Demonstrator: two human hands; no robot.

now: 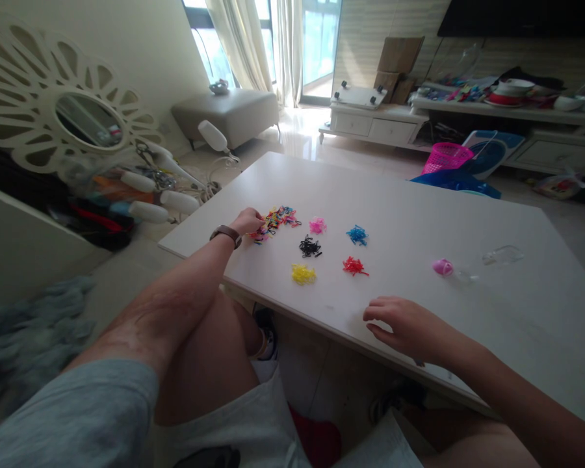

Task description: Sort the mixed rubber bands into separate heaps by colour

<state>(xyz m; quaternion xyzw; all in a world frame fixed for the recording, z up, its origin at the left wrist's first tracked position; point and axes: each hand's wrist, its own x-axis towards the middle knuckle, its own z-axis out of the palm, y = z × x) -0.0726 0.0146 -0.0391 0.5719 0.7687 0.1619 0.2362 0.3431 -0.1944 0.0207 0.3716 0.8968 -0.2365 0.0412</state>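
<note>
My left hand (248, 221), with a brown-strapped watch (227, 235) on its wrist, reaches into a pile of mixed-colour small rubber bands (279, 220). Its fingers are pinched together at the pile's left side; what is between them is too small to make out. Sorted heaps lie to the right of that pile: pink bands (317, 225), black bands (311, 246), yellow bands (303, 274), blue bands (357, 235) and red bands (354, 266). Near the table's front edge rests my right hand (402, 324), thumb and fingers apart, holding nothing. The red heap is nearest to it.
On the right of the white table (400, 201) lie a pink-purple object (442, 266) and a clear plastic container (503, 255). A lamp with white shades (180, 201) stands beyond the left edge. Behind the table is a pink basket (447, 158).
</note>
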